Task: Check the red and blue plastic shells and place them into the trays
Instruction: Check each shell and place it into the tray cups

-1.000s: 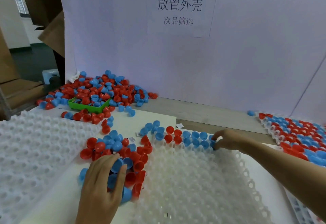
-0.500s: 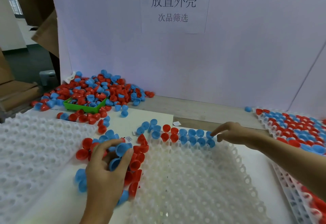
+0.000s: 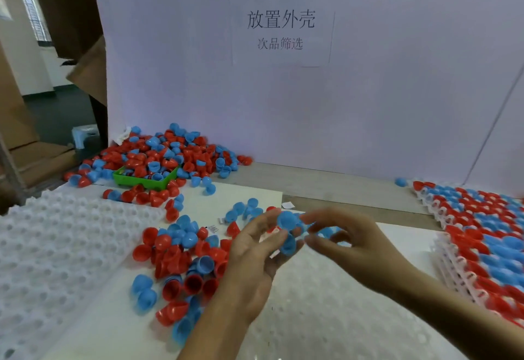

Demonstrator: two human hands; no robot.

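Half a second ago our hands were apart, the left hand [image 3: 255,257] down in the loose pile of red and blue plastic shells [image 3: 181,257] and the right hand [image 3: 348,243] out at the far row of the white dimpled plastic tray [image 3: 326,317]. Now both have come up and met above that tray's far edge. The left hand holds two round blue plastic shells [image 3: 287,230], one above the other, at its fingertips, and the right hand's thumb and forefinger close on them from the other side. Motion blur softens the fingers, so we cannot tell which hand carries the weight, nor whether the two shells are nested or just touching. The filled row of blue shells [image 3: 326,230] is mostly hidden behind our hands. A second white tray [image 3: 56,246] lies at left, cut off by the frame, and a stack of filled trays [image 3: 482,232] runs off the right edge of the tabletop [image 3: 326,186].
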